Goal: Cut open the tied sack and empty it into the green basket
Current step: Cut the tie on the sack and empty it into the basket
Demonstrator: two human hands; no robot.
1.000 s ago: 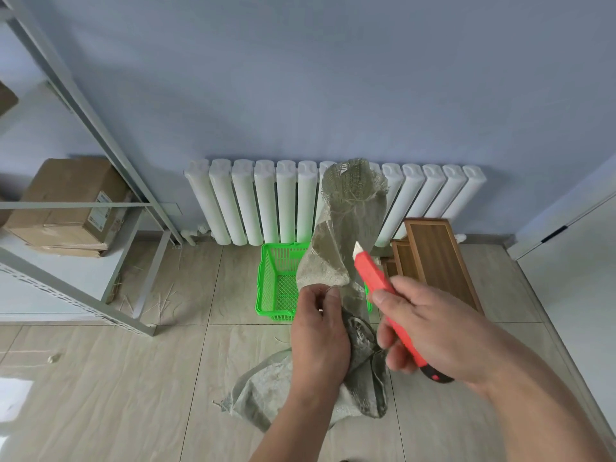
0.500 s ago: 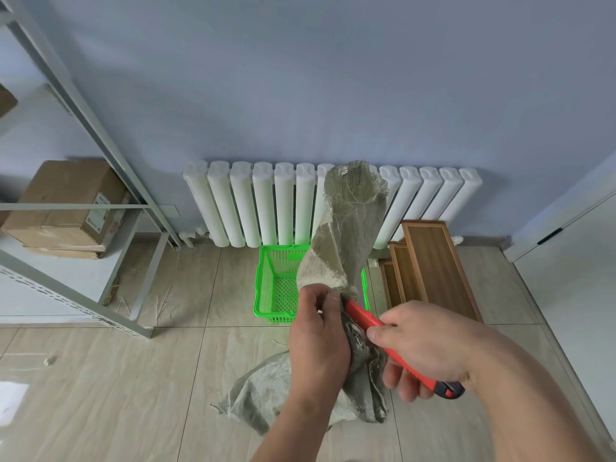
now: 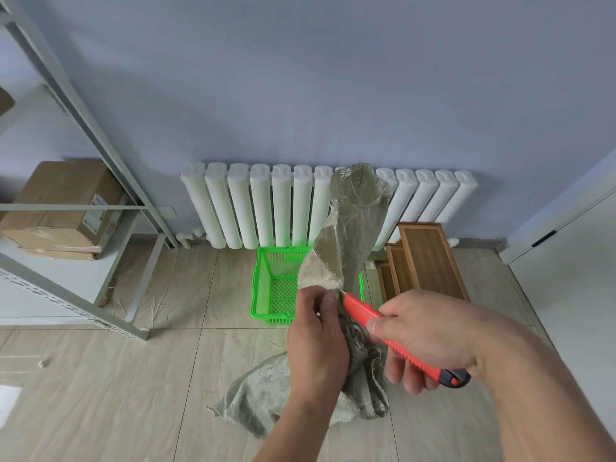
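Observation:
A grey-green woven sack (image 3: 353, 228) stands up from the tiled floor, its frayed top reaching in front of the radiator. My left hand (image 3: 316, 341) grips it at the bunched neck. My right hand (image 3: 423, 335) holds a red utility knife (image 3: 363, 311), its tip pressed into the sack's neck just beside my left fingers. The blade itself is hidden in the fabric. Behind the sack, a bright green plastic basket (image 3: 270, 288) sits on the floor; what shows of its inside holds nothing.
A white radiator (image 3: 266, 205) lines the wall. Wooden trays (image 3: 423, 261) lean to the right of the basket. A grey metal shelf frame (image 3: 133, 208) with a cardboard box (image 3: 63, 208) stands at the left. Straw bits litter the floor.
My right hand lowered the knife from beside the raised sack and brought its tip to the neck next to my left fingers. My left hand kept its grip.

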